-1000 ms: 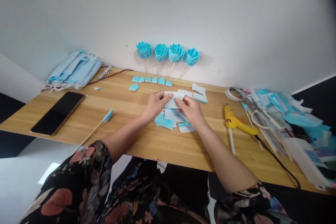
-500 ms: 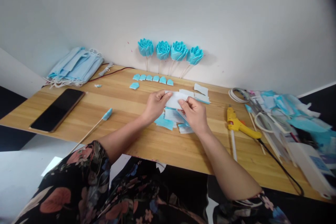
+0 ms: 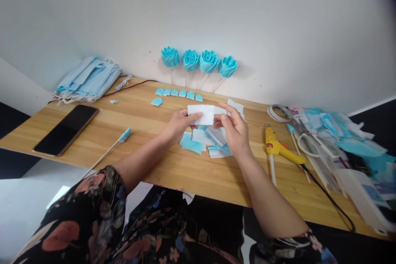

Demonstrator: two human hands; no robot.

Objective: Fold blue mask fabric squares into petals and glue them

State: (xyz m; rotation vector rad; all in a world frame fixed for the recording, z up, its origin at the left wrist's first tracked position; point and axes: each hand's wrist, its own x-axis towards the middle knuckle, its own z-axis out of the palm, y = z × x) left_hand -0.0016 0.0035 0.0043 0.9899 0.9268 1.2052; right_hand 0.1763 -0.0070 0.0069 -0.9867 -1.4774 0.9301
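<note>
A small white rectangle of mask fabric (image 3: 206, 112) is pinched in my left hand (image 3: 177, 127), thumb on its face and fingers behind. At the rectangle's right edge is my right hand (image 3: 237, 132), its thumb and index finger apart; some fingertips are at or behind that edge. Below both hands lies a loose pile of cut blue and white fabric pieces (image 3: 192, 144). Beyond them stretches a row of small rounded blue petals (image 3: 174, 93), with one separate petal (image 3: 157, 102) in front. A thin stick with a blue-wrapped tip (image 3: 125, 135) lies left of my left hand.
Several blue fabric roses on sticks (image 3: 209, 62) lean against the wall. To the left are a stack of face masks (image 3: 88, 76) and a phone (image 3: 66, 130). To the right lie a yellow glue gun (image 3: 283, 150), scissors (image 3: 309, 144), a tape roll (image 3: 280, 113) and blue scraps (image 3: 355, 136).
My right thumb and index finger have come off the white fabric and spread apart. The fabric has shifted slightly left, staying in my left hand, and now faces flat toward me.
</note>
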